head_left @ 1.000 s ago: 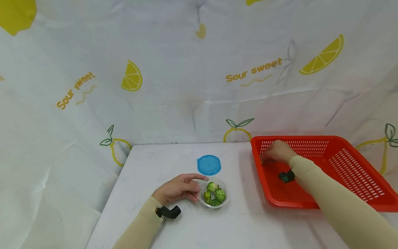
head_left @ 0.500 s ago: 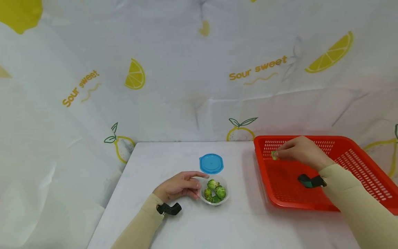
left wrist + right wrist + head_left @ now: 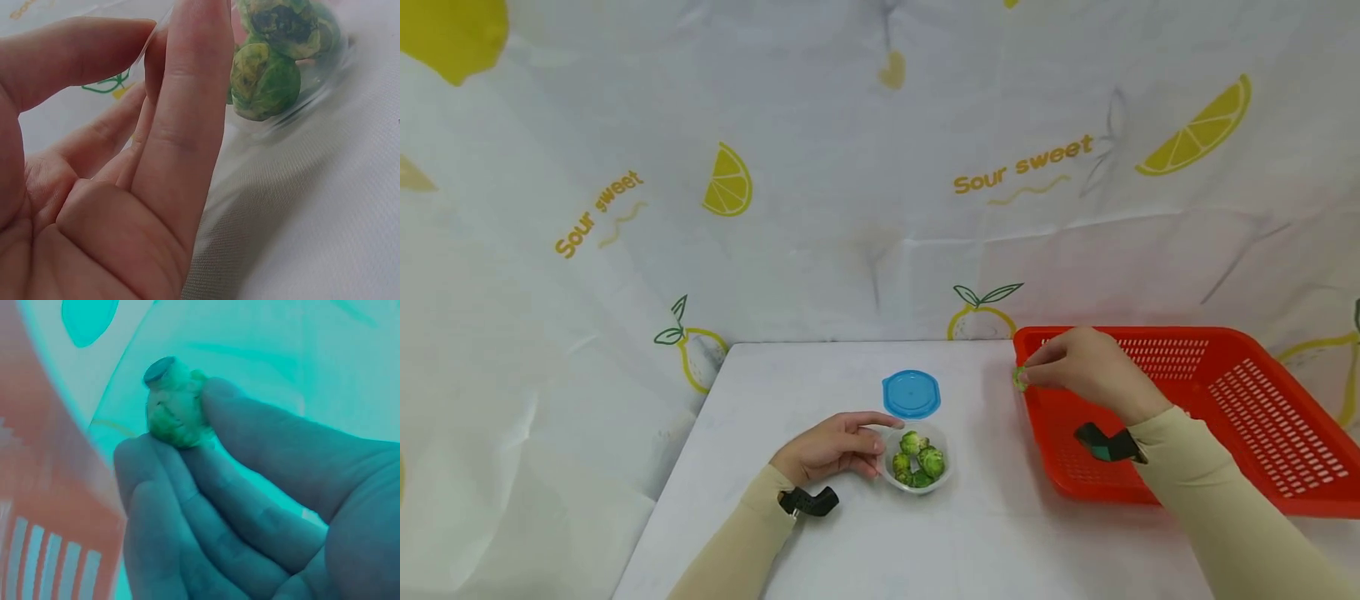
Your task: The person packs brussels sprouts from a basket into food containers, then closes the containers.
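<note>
My right hand [image 3: 1088, 371] pinches a Brussels sprout [image 3: 1019, 379] between thumb and fingertips, over the left rim of the red basket [image 3: 1051, 475]. In the right wrist view the sprout's cut stem end [image 3: 161, 372] points up, away from the palm. My left hand [image 3: 835, 450] holds the near-left rim of a small clear plastic container [image 3: 950, 468] on the table. Several Brussels sprouts [image 3: 931, 461] lie inside it. The left wrist view shows the thin clear rim between the digits, with a yellowish-green sprout [image 3: 265, 81] behind the wall.
Just behind the container a blue lid [image 3: 912, 394] lies flat on the white table [image 3: 805, 379]. The perforated basket takes up the table's right side, its walls standing well above the surface. A lemon-print cloth [image 3: 820, 250] hangs behind.
My right hand has lifted a Brussels sprout from inside the basket and carried it left to the rim. My left hand stays at the container, and the head view has shifted slightly.
</note>
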The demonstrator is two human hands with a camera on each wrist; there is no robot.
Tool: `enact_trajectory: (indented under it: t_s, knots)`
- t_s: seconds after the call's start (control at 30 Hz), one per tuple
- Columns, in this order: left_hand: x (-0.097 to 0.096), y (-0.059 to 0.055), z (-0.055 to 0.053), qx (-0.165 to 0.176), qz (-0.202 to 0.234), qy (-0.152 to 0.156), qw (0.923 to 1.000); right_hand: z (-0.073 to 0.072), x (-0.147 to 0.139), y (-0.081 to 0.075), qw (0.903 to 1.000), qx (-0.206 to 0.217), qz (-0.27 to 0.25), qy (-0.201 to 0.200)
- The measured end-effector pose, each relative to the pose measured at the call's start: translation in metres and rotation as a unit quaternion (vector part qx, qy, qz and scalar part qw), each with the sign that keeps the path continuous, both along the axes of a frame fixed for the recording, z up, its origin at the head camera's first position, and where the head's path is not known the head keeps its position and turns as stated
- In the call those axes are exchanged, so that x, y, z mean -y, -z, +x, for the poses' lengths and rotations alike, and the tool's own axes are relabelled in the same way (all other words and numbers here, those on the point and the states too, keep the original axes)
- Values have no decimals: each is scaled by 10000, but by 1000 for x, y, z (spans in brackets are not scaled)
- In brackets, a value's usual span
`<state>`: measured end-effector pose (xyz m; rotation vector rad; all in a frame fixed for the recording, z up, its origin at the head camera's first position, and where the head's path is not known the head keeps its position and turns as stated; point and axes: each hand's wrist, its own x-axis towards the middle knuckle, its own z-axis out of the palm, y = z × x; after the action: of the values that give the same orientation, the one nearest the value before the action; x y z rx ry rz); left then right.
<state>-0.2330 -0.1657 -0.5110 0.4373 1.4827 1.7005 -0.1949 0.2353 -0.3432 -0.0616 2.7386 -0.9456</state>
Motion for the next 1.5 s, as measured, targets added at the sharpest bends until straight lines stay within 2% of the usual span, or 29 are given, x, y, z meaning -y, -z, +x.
enact_trajectory:
  t_s: [0.23, 0.47, 0.63, 0.87, 1.17, 1.5]
  knots:
    - [2, -1, -1, -44, -129, -31, 9999, -3, 49, 8, 9998, -53, -172, -69]
    - [4, 0, -3, -1, -186, -50, 9998, 0, 100, 29, 9995, 52, -291, -93]
    - [2, -2, -2, 9, -163, -5, 9999, 6, 122, 41, 9995, 58, -307, -102]
    - [2, -1, -3, 116, -35, 4, 9999, 15, 140, 53, 9990, 121, -411, -161]
    - [5, 0, -4, 117, 13, 2, 9999, 18, 150, 71, 9987, 78, -454, -219]
    - [4, 2, -4, 74, 7, 19, 10000, 20, 154, 83, 9985, -238, -455, -185]
